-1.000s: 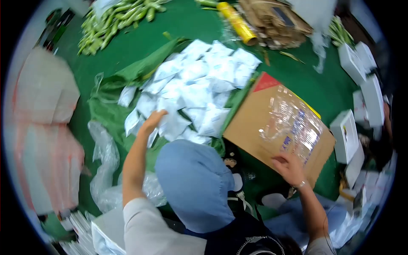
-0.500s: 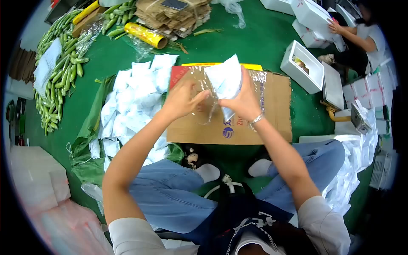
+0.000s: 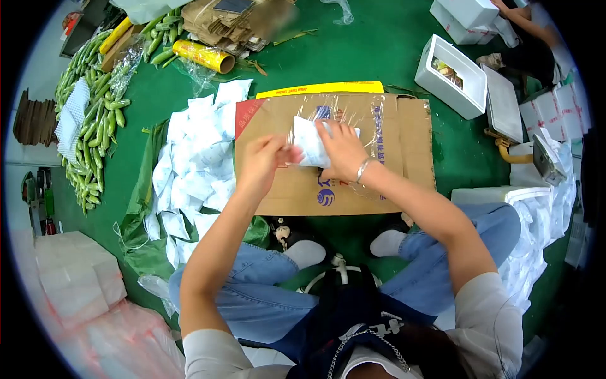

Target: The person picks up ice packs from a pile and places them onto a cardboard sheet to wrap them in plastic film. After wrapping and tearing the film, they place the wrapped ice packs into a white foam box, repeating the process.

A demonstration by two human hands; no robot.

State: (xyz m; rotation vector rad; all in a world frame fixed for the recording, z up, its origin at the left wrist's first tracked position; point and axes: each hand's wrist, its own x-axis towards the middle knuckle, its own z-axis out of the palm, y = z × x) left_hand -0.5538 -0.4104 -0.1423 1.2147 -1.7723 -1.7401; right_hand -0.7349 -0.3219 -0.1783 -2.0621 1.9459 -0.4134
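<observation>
A white packet [image 3: 305, 142] lies on a flattened cardboard box [image 3: 278, 196], over clear plastic wrap [image 3: 360, 114] stretched across the cardboard. My right hand [image 3: 344, 151], with a bracelet at the wrist, grips the packet from the right and covers part of it. At the packet's left end my left hand [image 3: 262, 161] is closed in a pinch at the edge of the wrap; its fingertips are blurred. Behind the cardboard is a yellow wrap box [image 3: 322, 89]. Many similar white packets [image 3: 196, 148] are heaped left of the cardboard on a green sack [image 3: 142, 208].
Green vegetables [image 3: 95, 139] are piled at far left. A yellow roll [image 3: 205, 55] and stacked brown sheets [image 3: 221, 25] lie at the back. To the right are an open foam box [image 3: 451, 79], a scale [image 3: 505, 114] and more packets [image 3: 530, 246]. Another person's arm [image 3: 530, 22] shows at top right.
The packet has gone from upright in my right hand to lying flat on the cardboard. My right hand has turned over it, and my left hand has closed near its left end. The view has shifted slightly.
</observation>
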